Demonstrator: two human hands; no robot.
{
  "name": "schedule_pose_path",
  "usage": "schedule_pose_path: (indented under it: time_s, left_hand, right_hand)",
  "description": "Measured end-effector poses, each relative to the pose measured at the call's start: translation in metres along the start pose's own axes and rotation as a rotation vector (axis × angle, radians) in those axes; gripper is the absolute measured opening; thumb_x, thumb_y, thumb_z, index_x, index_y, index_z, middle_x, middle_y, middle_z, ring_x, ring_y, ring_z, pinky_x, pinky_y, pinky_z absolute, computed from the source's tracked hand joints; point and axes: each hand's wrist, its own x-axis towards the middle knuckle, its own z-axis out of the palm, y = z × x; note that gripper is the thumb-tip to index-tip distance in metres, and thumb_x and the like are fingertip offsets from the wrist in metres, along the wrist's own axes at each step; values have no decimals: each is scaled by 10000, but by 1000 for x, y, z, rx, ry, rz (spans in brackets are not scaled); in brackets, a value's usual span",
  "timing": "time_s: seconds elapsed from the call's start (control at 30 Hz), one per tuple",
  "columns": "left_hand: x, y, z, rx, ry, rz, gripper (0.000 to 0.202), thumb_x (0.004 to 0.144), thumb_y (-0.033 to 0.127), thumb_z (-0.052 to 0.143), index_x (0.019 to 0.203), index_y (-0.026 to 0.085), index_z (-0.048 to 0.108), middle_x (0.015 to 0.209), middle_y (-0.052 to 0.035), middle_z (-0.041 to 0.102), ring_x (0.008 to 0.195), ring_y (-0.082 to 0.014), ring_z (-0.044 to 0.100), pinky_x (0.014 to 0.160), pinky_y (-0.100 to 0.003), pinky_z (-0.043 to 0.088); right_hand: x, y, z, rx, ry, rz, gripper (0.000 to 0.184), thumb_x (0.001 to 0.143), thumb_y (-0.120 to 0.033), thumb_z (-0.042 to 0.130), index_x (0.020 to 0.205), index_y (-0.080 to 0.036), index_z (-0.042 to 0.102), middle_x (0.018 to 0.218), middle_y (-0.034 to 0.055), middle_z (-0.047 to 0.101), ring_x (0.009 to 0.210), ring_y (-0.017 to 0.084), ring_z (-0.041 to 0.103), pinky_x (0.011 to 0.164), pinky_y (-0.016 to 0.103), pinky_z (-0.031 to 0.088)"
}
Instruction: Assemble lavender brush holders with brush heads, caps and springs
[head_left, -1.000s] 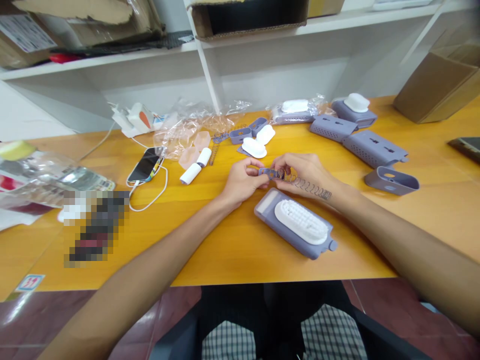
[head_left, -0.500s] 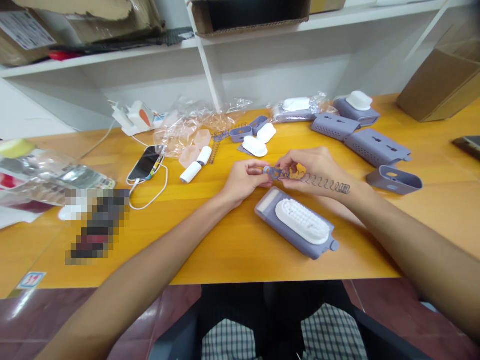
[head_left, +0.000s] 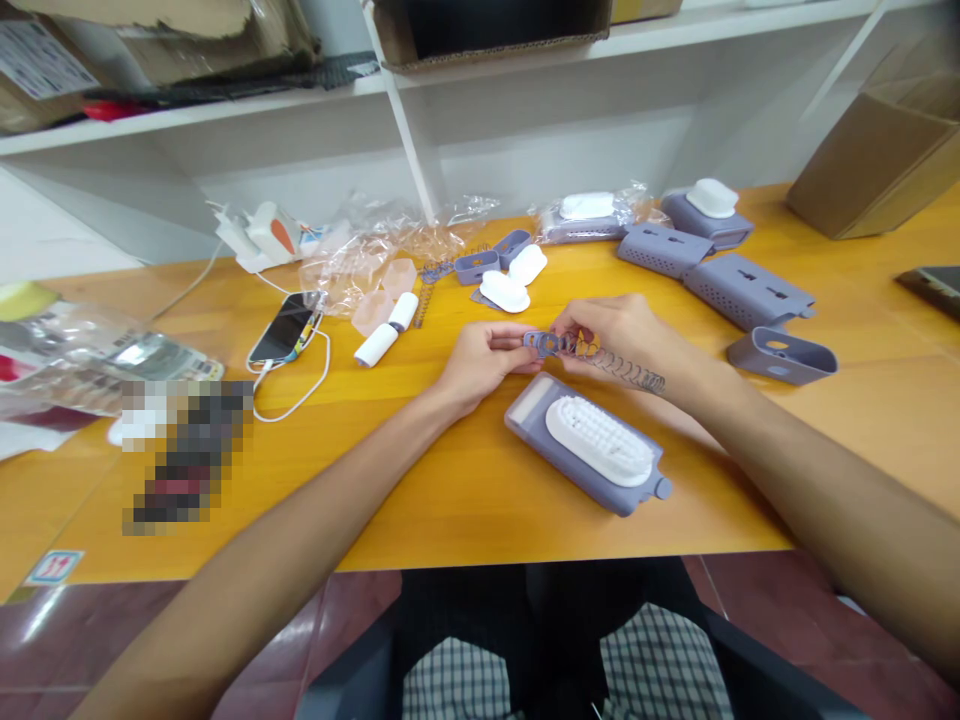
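Between my two hands is a small grey-purple plastic part [head_left: 546,344] with a metal coil spring [head_left: 634,372] trailing from it toward my right wrist. My left hand [head_left: 484,365] pinches the part's left end. The fingers of my right hand [head_left: 607,335] are closed around its right end, where the spring begins; the fingertips are partly hidden. Just below my hands lies a grey-purple soap-dispensing brush [head_left: 604,440], its white bristles facing up and a small tab at its right end.
Behind my hands lie white oval brush heads [head_left: 504,292], a white roller-like piece [head_left: 386,330], loose springs [head_left: 425,302] and clear plastic wrap. Perforated purple housings [head_left: 750,290] and a hollow purple sleeve [head_left: 782,356] sit at the right. A charging phone [head_left: 287,328] lies left.
The spring's free end has swung a little left and down, and its coils look more bunched. Both hands keep their hold on the part. The whole view has shifted slightly.
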Motion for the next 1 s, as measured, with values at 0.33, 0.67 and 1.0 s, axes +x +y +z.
schedule_pose_path:
  time_s: [0.33, 0.67, 1.0]
  left_hand:
    - [-1, 1, 0, -18, 36, -52, 207, 749, 132, 924, 919, 115, 807, 885, -73, 816, 720, -140, 755, 843, -328, 667]
    - [1, 1, -3, -52, -58, -36, 122, 793, 107, 862, 902, 111, 807, 862, -57, 795, 750, -110, 725, 861, -283, 615]
    - [3, -3, -4, -118, -51, 0, 163, 776, 130, 867, 934, 123, 824, 904, -58, 796, 802, -117, 720, 859, -276, 597]
  right_hand:
    - [0, -5, 4, 28, 51, 18, 126, 864, -310, 760, 948, -251, 687, 829, 29, 750, 702, 199, 680, 665, 313, 512]
    - [0, -4, 9, 101, 109, 64, 133, 851, -352, 778, 873, -284, 667, 886, 21, 794, 789, 228, 741, 723, 363, 581]
    - [3, -4, 11, 111, 181, 60, 217, 857, -322, 798, 855, -281, 585, 1013, 49, 828, 912, 268, 771, 836, 414, 576]
